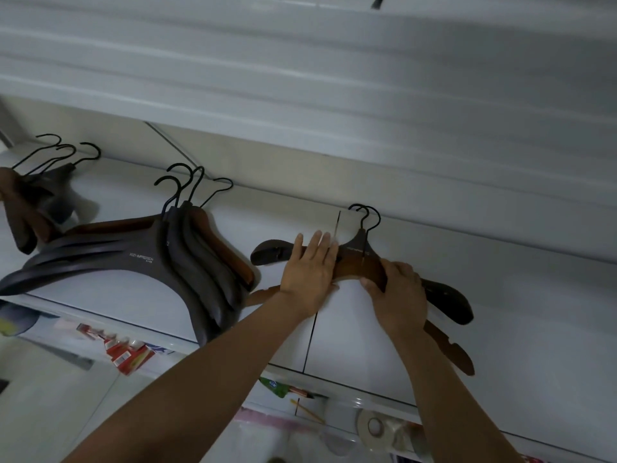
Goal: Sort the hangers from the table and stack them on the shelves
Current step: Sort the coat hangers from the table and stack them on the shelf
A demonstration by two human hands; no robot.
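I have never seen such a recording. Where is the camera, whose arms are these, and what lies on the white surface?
There is no machine here. One camera sits on a person's head and looks forward and down, so the two bare arms are that person's own. The white surface is a shelf. On it lie clothes hangers with black hooks: a small pile at the far left, a bigger pile in the middle, and brown hangers under the hands. The left hand lies flat on these with straight fingers; the right hand grips them.
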